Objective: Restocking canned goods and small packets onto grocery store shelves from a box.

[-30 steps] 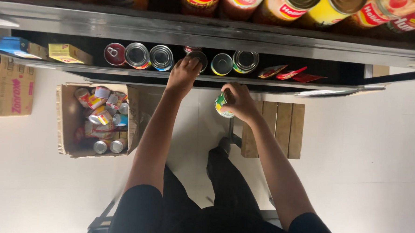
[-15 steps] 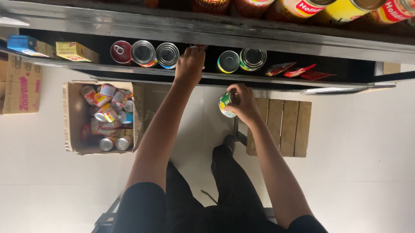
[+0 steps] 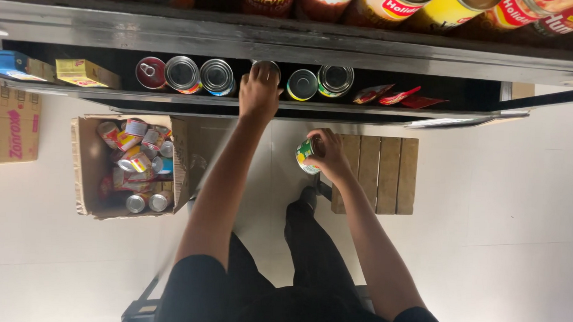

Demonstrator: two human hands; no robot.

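My left hand point(image 3: 259, 89) reaches into the dark shelf point(image 3: 256, 106) and rests on top of a can point(image 3: 267, 67) standing in the row. To its left stand three cans point(image 3: 183, 75); to its right two more cans point(image 3: 319, 82). My right hand point(image 3: 329, 153) holds a green and yellow can point(image 3: 305, 155) below the shelf edge, over the floor.
An open cardboard box point(image 3: 86, 165) with several cans sits on the white floor at left. A wooden pallet point(image 3: 382, 175) lies at right. Small blue and yellow boxes point(image 3: 52, 70) and red packets point(image 3: 395, 96) lie on the shelf. An upper shelf holds large jars point(image 3: 396, 5).
My left hand has shifted slightly along the can row and now sits on a can top. The right hand keeps the green can at about the same spot below the shelf.
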